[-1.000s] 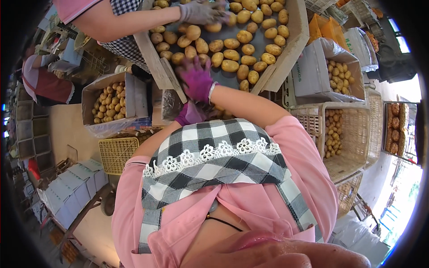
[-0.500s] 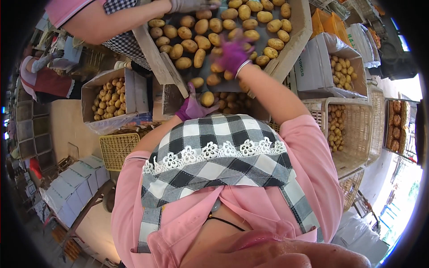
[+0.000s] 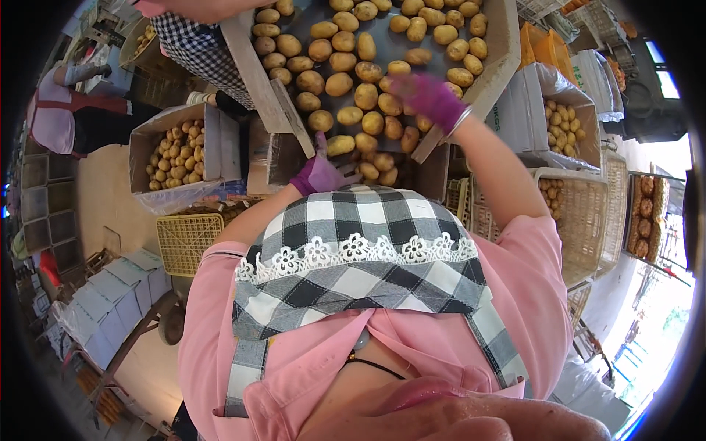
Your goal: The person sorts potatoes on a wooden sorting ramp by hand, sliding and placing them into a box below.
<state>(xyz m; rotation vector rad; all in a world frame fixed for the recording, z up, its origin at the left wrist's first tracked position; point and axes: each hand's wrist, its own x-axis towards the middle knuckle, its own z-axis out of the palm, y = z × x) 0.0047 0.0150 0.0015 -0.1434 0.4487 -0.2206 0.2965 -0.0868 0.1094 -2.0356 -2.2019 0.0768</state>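
Potatoes (image 3: 366,96) lie scattered over the grey table (image 3: 379,38) at the upper middle of the frame, some touching and others apart, between wooden side boards (image 3: 476,94) that slant in toward me. More of them sit just below the narrow mouth, in a container (image 3: 435,173) that my apron partly hides.

My gloved right hand (image 3: 432,104) reaches over the potatoes near the right board; it is blurred, and I cannot tell how far its fingers curl or whether they grip one. My gloved left hand (image 3: 323,174) is at the mouth's left corner, thumb raised and fingers spread, closed around nothing that I can see; the thumb is beside a long potato (image 3: 340,145), though contact is unclear.

To draw potatoes toward the mouth well, I'd judge a flat, relaxed palm best, sweeping a few at once so skins don't bruise. The left is well placed as a guard against spills; keeping its fingers clear of rolling potatoes seems wise.
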